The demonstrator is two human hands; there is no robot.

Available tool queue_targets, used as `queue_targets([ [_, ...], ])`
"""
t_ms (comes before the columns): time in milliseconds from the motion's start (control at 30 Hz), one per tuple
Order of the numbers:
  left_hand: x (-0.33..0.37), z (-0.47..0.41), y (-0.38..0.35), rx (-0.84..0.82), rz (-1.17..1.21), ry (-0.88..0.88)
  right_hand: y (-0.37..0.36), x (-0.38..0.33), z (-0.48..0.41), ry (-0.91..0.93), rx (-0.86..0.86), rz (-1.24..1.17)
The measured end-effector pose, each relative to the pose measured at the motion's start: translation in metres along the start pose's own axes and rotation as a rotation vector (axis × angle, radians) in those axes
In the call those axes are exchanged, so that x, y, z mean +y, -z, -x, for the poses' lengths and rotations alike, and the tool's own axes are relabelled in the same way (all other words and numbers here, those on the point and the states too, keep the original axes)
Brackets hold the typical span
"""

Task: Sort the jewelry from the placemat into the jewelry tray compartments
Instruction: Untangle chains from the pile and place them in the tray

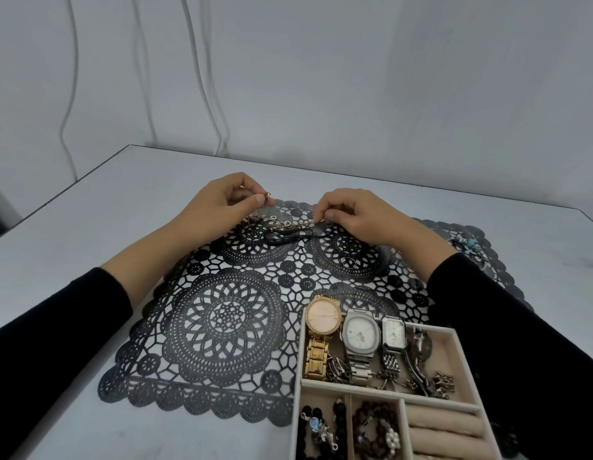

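The jewelry tray (300,360) sits at the near right, overlapping the near right part of the placemat (228,313). Its nearest compartments hold dark beaded bracelets (371,429) on the left and padded ring rolls (444,423) on the right. The long compartment behind them carries a gold watch (322,315), a silver watch (361,333) and a small rectangular watch (393,333) side by side, their heads propped on the far rim. Any printing on the dials is too small to read.

The black lace placemat lies on the pale table (89,210). A small ring (347,261) rests on it beyond the tray, and a turquoise-beaded piece (467,244) lies at its far right edge.

At the far edge of the mat, the left hand (222,204) pinches a small gold piece (267,195) between thumb and fingertips. The right hand (358,217) pinches one end of a chain bracelet (282,224), which stretches leftward across the mat. A dark cord (282,234) lies just in front of it. White cables (205,94) hang down the far wall.
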State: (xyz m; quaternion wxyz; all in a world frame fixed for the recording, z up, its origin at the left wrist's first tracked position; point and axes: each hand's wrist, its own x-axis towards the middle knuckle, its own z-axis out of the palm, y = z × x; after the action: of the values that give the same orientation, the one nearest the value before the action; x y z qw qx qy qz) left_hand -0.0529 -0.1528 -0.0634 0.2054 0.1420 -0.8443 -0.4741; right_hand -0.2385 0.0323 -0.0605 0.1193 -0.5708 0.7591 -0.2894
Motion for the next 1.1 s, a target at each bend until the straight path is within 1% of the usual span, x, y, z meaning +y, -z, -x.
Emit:
queue_targets([
  [167, 0.005, 0.002, -0.003, 0.037, 0.083, 0.027, 0.008, -0.003, 0.007, -0.037, -0.02, -0.007],
  [300, 0.006, 0.002, -0.005, 0.046, 0.058, 0.021, 0.007, 0.0, 0.007, -0.073, -0.006, -0.009],
  [467, 0.003, 0.003, -0.005, 0.047, 0.061, 0.02, 0.006, 0.001, 0.008, -0.104, 0.015, -0.115],
  [700, 0.001, 0.003, -0.002, 0.026, 0.066, 0.001, 0.011, 0.001, 0.011, -0.132, 0.05, -0.185],
  [834, 0.001, 0.002, -0.001, 0.021, 0.078, 0.042, 0.01, -0.003, 0.012, -0.131, 0.125, -0.182],
  [967, -0.001, 0.002, 0.002, -0.035, 0.119, 0.073, 0.01, -0.007, 0.013, -0.133, 0.19, -0.186],
  [1100, -0.001, 0.003, 0.003, 0.001, 0.135, 0.049, 0.012, -0.015, 0.015, -0.123, 0.25, -0.231],
])
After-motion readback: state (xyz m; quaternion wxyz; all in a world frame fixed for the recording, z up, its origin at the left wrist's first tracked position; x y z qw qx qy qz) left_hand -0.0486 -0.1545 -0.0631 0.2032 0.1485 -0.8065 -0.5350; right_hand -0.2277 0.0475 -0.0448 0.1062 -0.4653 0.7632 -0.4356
